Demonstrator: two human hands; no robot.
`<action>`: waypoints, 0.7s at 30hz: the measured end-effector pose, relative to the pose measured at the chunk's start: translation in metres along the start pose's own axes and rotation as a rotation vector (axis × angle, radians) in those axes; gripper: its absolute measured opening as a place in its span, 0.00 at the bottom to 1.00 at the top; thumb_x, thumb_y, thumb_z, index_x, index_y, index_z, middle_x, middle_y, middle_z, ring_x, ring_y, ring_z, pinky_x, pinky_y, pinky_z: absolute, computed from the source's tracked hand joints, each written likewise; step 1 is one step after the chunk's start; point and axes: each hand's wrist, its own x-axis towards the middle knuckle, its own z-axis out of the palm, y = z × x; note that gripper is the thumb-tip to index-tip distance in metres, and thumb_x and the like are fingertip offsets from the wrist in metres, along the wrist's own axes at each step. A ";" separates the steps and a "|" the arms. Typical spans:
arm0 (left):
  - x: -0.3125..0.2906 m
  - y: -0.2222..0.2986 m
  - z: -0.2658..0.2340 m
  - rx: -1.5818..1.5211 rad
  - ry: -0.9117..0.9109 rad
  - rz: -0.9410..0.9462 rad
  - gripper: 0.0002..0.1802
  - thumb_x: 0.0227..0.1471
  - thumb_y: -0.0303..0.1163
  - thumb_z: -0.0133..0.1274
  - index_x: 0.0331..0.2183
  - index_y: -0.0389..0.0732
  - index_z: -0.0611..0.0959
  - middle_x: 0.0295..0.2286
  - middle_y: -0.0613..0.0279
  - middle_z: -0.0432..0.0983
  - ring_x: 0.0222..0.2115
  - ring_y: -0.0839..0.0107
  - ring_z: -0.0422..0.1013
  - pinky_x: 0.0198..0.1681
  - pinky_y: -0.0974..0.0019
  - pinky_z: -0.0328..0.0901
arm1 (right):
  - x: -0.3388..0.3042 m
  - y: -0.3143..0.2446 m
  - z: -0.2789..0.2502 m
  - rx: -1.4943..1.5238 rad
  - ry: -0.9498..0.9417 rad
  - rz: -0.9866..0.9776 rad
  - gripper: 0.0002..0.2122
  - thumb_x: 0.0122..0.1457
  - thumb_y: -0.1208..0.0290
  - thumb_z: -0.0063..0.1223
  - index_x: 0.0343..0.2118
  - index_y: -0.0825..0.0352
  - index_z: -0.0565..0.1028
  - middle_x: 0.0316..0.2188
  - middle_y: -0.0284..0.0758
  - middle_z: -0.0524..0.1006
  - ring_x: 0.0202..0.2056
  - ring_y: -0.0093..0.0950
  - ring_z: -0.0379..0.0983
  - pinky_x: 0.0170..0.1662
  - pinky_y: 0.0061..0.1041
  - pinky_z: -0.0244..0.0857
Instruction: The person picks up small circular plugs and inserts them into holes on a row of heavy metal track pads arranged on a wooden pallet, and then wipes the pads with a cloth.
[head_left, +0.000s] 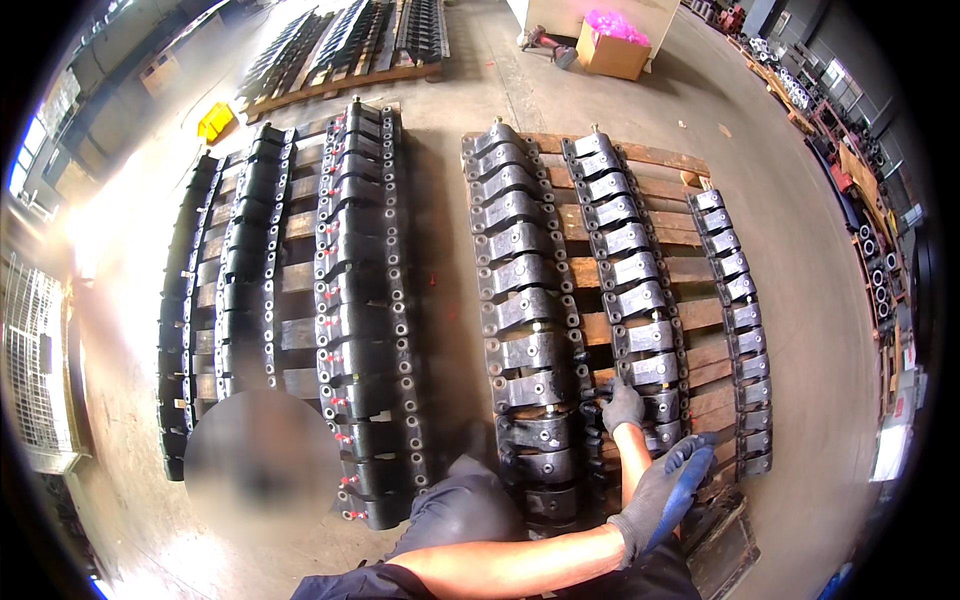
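My right hand (623, 410), in a grey glove, reaches down to the near part of the middle row of black metal brackets (640, 297) on the right pallet. Its fingers are bent at the row's left bolt-hole flange; whatever they pinch is hidden. Closer to me, my left hand (662, 500), in a grey glove with a blue palm, crosses over my right forearm. Its fingers point up and right, loosely curved, with nothing visible in them. Left of my right hand runs a wider row of black brackets (520, 270); to the right lies a narrower row (735, 290).
The wooden right pallet (700, 262) carries these rows. Left stands another loaded pallet (297, 278), one row bearing red marks (330, 290). Behind are a third loaded pallet (340, 88), a yellow bin (215, 122) and a cardboard box (612, 55). A wire cage (35, 350) stands far left.
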 end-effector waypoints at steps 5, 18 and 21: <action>0.001 -0.001 0.002 -0.035 0.019 -0.028 0.26 0.69 0.38 0.47 0.61 0.31 0.71 0.54 0.56 0.73 0.55 0.70 0.67 0.60 0.69 0.60 | 0.002 0.013 0.013 0.060 0.044 0.012 0.25 0.52 0.67 0.69 0.53 0.60 0.72 0.47 0.46 0.79 0.48 0.49 0.77 0.50 0.46 0.71; -0.008 0.015 0.007 0.050 0.035 -0.022 0.22 0.69 0.35 0.48 0.60 0.38 0.74 0.40 0.69 0.74 0.39 0.79 0.69 0.44 0.76 0.66 | -0.005 0.005 -0.008 0.049 0.160 -0.131 0.12 0.56 0.65 0.60 0.41 0.62 0.76 0.40 0.48 0.80 0.41 0.51 0.78 0.44 0.51 0.71; -0.005 0.007 0.002 0.044 0.033 -0.004 0.22 0.69 0.35 0.49 0.60 0.37 0.74 0.41 0.68 0.75 0.40 0.78 0.69 0.45 0.75 0.65 | -0.008 -0.003 -0.013 0.070 0.175 -0.140 0.10 0.57 0.65 0.59 0.39 0.63 0.76 0.39 0.47 0.80 0.41 0.52 0.78 0.43 0.51 0.71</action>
